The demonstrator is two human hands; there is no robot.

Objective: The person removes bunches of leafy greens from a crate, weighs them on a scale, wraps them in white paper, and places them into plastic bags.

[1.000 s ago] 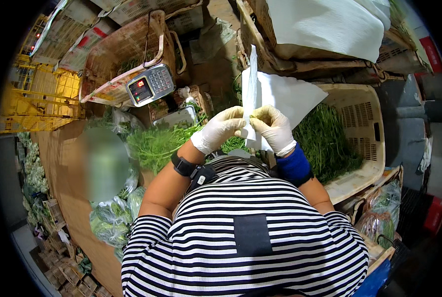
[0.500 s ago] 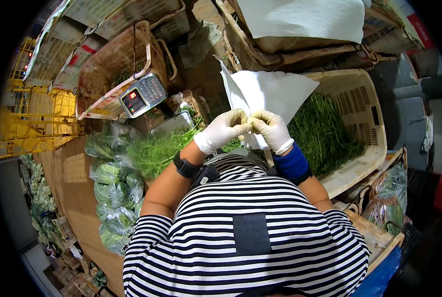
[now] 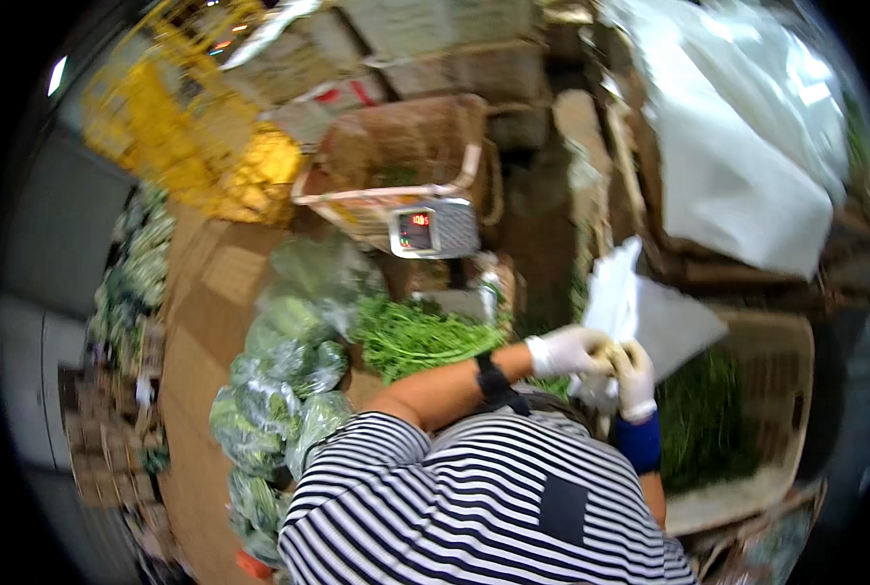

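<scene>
My left hand (image 3: 571, 352) and my right hand (image 3: 635, 381), both in white gloves, meet with pinched fingers on a creased white sheet (image 3: 674, 322), which rises above them. Motion blur hides the fine detail at the fingertips. Left of my hands lies a bunch of leafy greens (image 3: 420, 339). Below the sheet at the right, a pale plastic crate (image 3: 791, 400) holds darker greens (image 3: 698, 419).
A digital scale display (image 3: 431, 230) stands before a pinkish crate (image 3: 323, 180). Bagged vegetables (image 3: 259, 434) lie at left, beside a brown floor (image 3: 196, 390). A yellow wire cage (image 3: 162, 107) is upper left; white sheeting (image 3: 727, 166) covers crates upper right.
The view has swung, so the scene and my hands sit further right and lower, with more showing at the top and left, and blurred. Both hands stay on the white sheet.
</scene>
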